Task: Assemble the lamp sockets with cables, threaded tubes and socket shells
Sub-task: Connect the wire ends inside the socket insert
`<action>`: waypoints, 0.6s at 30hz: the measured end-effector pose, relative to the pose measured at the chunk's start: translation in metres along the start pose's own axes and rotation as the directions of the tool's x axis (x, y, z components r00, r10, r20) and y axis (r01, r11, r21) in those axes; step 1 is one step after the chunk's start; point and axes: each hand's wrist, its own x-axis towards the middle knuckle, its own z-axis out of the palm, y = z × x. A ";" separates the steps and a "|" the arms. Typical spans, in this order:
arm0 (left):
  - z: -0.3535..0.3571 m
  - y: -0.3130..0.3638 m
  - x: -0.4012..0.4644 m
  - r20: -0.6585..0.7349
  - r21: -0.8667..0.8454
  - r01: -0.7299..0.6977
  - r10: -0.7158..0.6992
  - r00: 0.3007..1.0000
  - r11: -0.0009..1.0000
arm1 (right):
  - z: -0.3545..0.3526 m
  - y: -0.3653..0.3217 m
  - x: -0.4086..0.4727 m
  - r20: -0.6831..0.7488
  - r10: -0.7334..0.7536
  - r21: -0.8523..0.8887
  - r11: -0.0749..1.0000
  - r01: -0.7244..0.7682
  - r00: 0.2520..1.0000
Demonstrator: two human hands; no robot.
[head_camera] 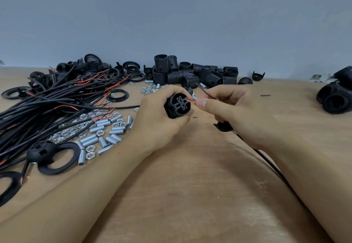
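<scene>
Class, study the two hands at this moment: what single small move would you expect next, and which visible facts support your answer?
Probably the right hand nudges the red wire leftward into the terminal block of the socket body. The left hand grips that body with its terminal face turned toward the wire, and the wire's tip already sits at the block's edge. Whether it has entered a hole cannot be told.

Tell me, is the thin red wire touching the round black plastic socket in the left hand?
Touching. The head view shows the red wire, pinched by the right hand, ending at the socket's terminal block.
</scene>
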 end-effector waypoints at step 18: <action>0.001 0.001 -0.003 0.082 0.010 -0.113 0.112 0.990 0.994 | 0.006 -0.007 -0.003 0.074 0.107 -0.108 0.989 -0.099 0.991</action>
